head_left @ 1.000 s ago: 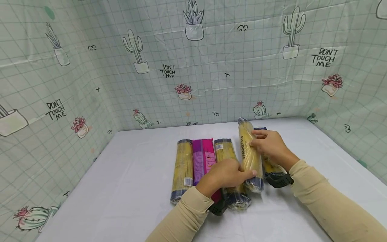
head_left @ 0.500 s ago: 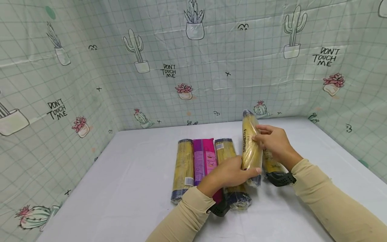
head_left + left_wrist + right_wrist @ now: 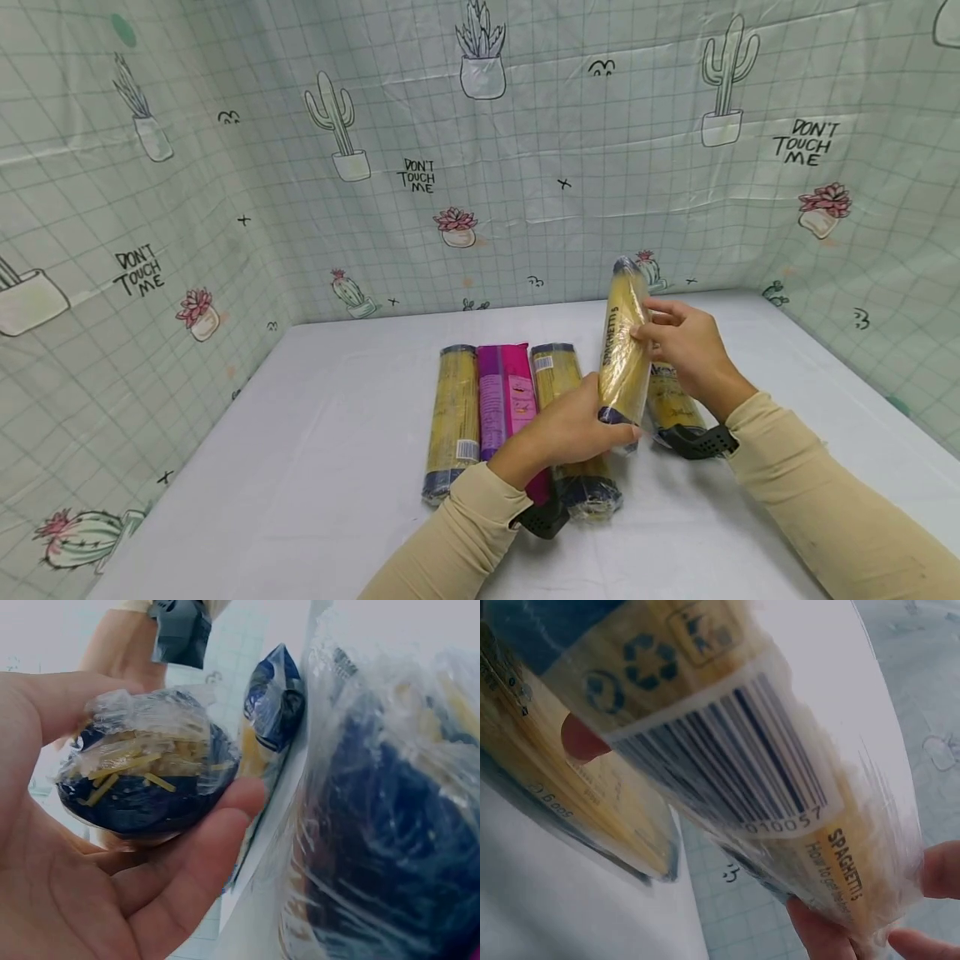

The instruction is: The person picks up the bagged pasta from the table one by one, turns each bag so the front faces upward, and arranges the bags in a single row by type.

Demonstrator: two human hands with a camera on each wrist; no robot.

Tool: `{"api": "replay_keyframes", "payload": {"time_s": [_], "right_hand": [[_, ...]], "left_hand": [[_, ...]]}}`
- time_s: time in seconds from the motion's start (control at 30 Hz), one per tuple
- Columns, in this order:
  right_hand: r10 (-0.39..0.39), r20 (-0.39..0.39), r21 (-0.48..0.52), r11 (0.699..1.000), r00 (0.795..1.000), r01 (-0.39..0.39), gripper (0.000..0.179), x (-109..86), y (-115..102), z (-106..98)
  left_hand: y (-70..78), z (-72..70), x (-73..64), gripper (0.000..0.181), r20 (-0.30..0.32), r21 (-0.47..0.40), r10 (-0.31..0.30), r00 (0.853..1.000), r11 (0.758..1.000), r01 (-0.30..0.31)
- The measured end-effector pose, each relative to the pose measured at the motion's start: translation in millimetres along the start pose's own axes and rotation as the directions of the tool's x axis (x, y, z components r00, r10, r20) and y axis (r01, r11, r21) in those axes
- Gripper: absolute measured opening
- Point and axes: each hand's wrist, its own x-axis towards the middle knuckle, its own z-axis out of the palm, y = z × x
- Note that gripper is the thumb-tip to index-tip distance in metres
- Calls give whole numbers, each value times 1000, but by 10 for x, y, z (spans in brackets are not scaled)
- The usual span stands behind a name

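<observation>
Between both hands a clear-wrapped packet of spaghetti [image 3: 626, 354] is held up off the table, tilted with its far end higher. My left hand [image 3: 573, 425] grips its lower end, thumb on one side and fingers on the other; in the left wrist view that dark-blue end [image 3: 139, 799] sits in the curled left hand [image 3: 67, 855]. Higher up, my right hand [image 3: 693, 350] pinches the packet's right side. The right wrist view shows its barcode [image 3: 727, 757] close up, with fingertips [image 3: 939, 871] at its edges.
On the white table [image 3: 322, 433] lie a yellow spaghetti packet [image 3: 452, 412], a pink-purple packet [image 3: 501, 392] and another spaghetti packet [image 3: 555, 371], side by side. A further pasta packet [image 3: 670, 398] lies partly under the right hand. Patterned cloth [image 3: 510, 233] stands behind.
The held spaghetti packet has risen and its far end has tipped up and slightly right. My right hand has moved up with it; my left hand stays around the lower end.
</observation>
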Motion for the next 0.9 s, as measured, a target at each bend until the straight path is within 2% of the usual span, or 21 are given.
{"api": "replay_keyframes", "payload": {"time_s": [0.13, 0.27, 0.4, 0.57, 0.7, 0.9], "right_hand": [[11, 9, 44, 999, 1000, -11, 62, 12, 1, -6], [11, 24, 60, 998, 1000, -13, 64, 20, 8, -8], [15, 48, 80, 997, 999, -19, 68, 19, 0, -12], [25, 80, 123, 992, 996, -35, 72, 10, -31, -16], [21, 91, 155, 987, 996, -35, 71, 5, -33, -15], [16, 106, 171, 985, 994, -34, 73, 5, -32, -22]], "left_hand": [[-3, -1, 5, 66, -27, 22, 34, 999, 999, -33], [10, -6, -1, 61, -81, 122, 34, 996, 992, -24], [35, -17, -6, 60, -116, 263, 40, 993, 965, -8], [42, -40, -2, 64, -129, 387, 93, 987, 922, -36], [39, -49, -3, 64, -138, 433, 134, 981, 899, -62], [36, -50, -10, 63, -154, 471, 146, 977, 880, -57]]}}
